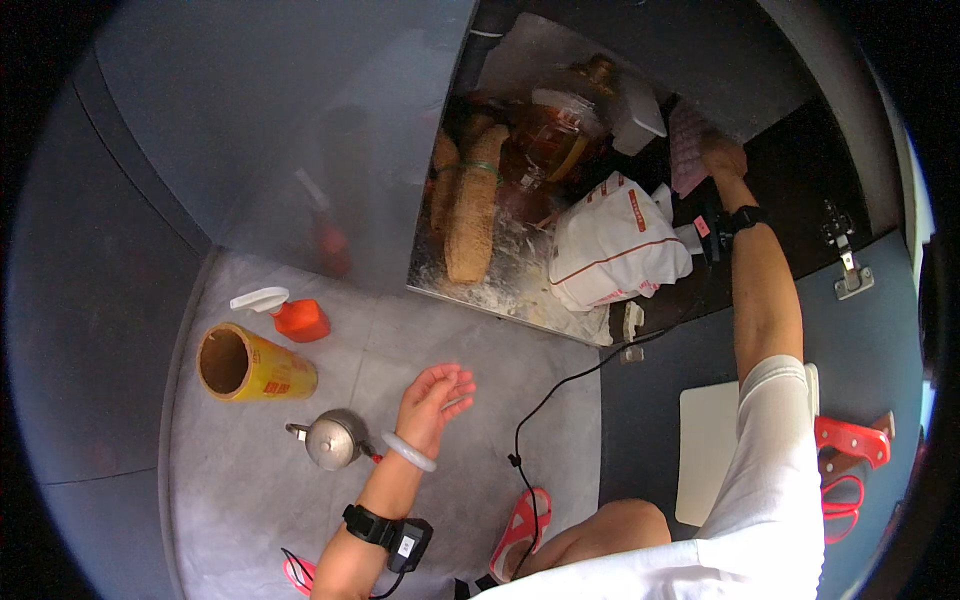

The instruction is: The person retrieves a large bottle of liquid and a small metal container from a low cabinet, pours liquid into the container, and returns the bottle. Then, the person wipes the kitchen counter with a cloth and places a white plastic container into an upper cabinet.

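Note:
My right hand (pixel 724 156) reaches deep into the open cabinet and touches a pink, bumpy-textured item (pixel 686 146); shadow hides its fingers, so a grip cannot be made out. My left hand (pixel 441 397) hovers above the grey floor, fingers loosely curled and apart, holding nothing. Inside the cabinet, a white printed bag (pixel 619 244) lies below the pink item. Large clear plastic bottles (pixel 559 135) stand further back, near a white plastic container (pixel 637 120). Tan, rough-textured rolls (pixel 474 210), one with a green tie, lie at the left of the dusty shelf.
On the floor are an orange spray bottle (pixel 300 320), a yellow cardboard-cored roll (pixel 281 371) and a small metal kettle (pixel 332 441). The cabinet door (pixel 645 420) bears a white board (pixel 705 450), a red-handled knife (pixel 851 441) and red-handled scissors (pixel 841 510). A black cable (pixel 551 397) hangs across the front.

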Demonstrator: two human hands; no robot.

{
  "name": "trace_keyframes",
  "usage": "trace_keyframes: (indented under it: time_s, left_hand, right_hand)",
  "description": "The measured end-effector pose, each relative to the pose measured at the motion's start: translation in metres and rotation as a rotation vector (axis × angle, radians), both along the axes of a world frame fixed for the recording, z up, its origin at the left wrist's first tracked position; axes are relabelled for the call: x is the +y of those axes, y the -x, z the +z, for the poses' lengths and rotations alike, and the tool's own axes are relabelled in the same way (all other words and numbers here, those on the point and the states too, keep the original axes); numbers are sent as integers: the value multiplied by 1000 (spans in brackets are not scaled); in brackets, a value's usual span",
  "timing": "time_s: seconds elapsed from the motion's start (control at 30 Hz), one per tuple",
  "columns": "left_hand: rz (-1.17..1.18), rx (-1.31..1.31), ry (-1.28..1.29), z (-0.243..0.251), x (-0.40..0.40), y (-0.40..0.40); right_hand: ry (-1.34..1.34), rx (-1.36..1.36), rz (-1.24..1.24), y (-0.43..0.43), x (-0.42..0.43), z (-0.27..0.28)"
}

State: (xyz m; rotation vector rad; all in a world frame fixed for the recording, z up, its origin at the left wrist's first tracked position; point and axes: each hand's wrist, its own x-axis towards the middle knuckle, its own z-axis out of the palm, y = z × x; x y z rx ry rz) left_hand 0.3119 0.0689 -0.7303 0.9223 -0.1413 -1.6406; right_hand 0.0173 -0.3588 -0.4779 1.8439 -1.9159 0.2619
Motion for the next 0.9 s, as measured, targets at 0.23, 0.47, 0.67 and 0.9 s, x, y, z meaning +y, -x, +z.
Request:
trace_keyframes:
  time_s: [0.23,0.47,0.67,0.9]
  left_hand:
    - [22,0,-59,-6,-1,1]
    - [25,6,-84,-12,-1,2]
    - [11,-19,-79,-6,-1,2]
    - [-8,-42,-86,-7,3,5]
  right_hand:
    - [-82,345,-62,23,-53,-28]
    - [113,13,96,2,-16,-40]
    - [186,243,376,-43,19,-24]
    - [87,554,366,-72,30,-52]
